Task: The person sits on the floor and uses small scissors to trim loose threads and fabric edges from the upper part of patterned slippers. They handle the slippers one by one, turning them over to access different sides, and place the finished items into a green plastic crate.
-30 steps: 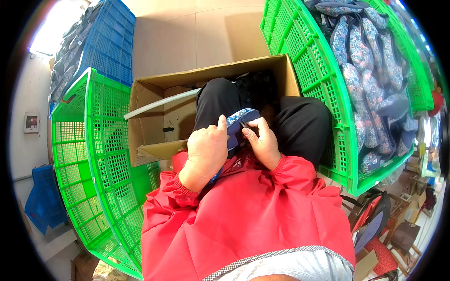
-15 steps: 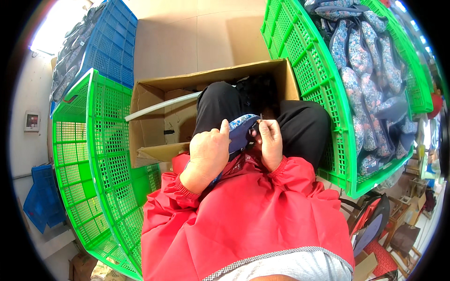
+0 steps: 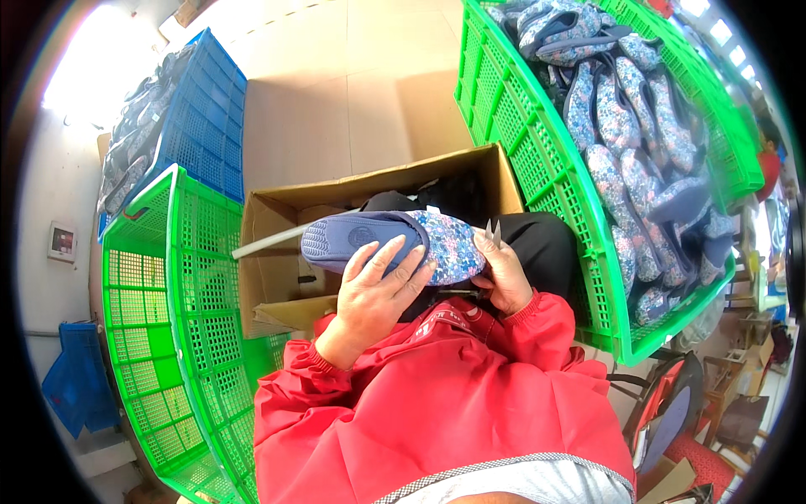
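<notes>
A slipper (image 3: 449, 248) with a blue-and-pink floral upper and a dark blue footbed lies across my lap, heel to the left and toe to the right. My left hand (image 3: 369, 294) grips it around the middle, fingers spread over the footbed and the upper's edge. At the toe, my right hand (image 3: 505, 273) is closed around a small pair of scissors (image 3: 494, 232). Their two pointed blades stick up, slightly apart, and the handles are hidden in the palm. The right fingers also touch the toe of the slipper.
Beyond my knees stands an open cardboard box (image 3: 336, 190) with a pale rod (image 3: 269, 242) across it. Stacked to the right, a green crate (image 3: 546, 160) is full of floral slippers (image 3: 617, 118). To the left are a green crate (image 3: 210, 336) and a blue crate (image 3: 206, 109) holding dark slippers.
The slipper has turned so its footbed and floral upper face up, and it is raised into fuller view. My left hand has opened from a pointing pose onto it. The scissor blades now point upward.
</notes>
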`<state>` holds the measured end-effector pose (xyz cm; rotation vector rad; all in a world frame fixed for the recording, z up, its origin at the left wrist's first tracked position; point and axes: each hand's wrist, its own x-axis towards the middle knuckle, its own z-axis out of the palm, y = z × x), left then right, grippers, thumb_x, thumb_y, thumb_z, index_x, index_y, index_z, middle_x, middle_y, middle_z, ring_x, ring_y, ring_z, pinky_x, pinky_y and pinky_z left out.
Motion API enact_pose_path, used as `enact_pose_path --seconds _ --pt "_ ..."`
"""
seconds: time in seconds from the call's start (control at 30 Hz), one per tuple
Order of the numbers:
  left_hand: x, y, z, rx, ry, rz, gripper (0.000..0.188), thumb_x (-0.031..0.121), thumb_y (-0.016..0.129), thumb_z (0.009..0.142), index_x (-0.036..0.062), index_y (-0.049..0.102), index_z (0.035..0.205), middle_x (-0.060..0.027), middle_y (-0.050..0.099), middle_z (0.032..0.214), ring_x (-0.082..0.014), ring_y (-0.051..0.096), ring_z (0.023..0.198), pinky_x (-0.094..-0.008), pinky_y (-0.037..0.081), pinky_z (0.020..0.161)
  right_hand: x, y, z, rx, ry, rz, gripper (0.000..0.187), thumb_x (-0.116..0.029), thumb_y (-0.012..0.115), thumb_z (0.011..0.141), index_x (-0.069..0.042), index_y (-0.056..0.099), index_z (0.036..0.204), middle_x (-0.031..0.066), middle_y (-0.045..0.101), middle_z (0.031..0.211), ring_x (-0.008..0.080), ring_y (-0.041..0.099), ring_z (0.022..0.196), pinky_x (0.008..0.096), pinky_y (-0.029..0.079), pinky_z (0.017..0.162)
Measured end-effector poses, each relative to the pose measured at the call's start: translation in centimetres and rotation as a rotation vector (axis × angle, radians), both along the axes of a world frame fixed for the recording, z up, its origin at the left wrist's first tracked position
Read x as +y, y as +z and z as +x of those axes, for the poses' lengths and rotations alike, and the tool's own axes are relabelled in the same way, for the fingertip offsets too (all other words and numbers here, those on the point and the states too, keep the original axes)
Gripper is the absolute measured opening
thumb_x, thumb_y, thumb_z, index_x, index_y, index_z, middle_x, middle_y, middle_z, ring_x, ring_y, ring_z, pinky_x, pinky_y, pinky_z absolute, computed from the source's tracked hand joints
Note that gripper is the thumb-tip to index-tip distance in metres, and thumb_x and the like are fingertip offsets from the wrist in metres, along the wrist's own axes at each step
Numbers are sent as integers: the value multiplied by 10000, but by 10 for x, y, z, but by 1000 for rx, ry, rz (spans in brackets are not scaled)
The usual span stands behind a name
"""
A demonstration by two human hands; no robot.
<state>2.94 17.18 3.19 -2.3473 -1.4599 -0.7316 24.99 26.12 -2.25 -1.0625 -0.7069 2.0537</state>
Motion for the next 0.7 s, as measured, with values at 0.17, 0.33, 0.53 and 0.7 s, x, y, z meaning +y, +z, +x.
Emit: enact_pose_path --seconds 0.17,0.33,0.53,0.7 --pt "19 -1 14 -237 -84 -52 367 55 675 753 92 740 1113 -67 688 1214 -266 606 1160 -438 442 1016 5 29 3 -52 -266 191 361 -247 639 991 -36 600 1280 -51 620 846 6 528 594 161 330 430" --pt "48 -15 46 -824 -108 -329 610 43 748 825 -23 506 1381 -156 632 1217 -273 607 1141 -375 475 1012 10 38 36 -155 -385 515 370 -186 694 957 -14 583 1265 -74 546 794 8 394 548 187 264 462" --pt "82 -45 82 -1941 -447 -1054 346 168 654 997 -14 567 1279 -58 636 1181 -134 579 1114 -298 461 1002 8 39 67 -321 -317 808 305 -82 700 944 15 600 1216 45 656 1106 107 609 981 269 491 916" --pt "73 -63 88 -2057 -260 -1168 283 246 623 1022 24 600 1196 -32 668 1134 -142 610 1074 -313 468 997 -6 41 59 -385 -139 816 270 -73 735 911 4 618 1141 36 652 1078 94 593 972 256 487 901"
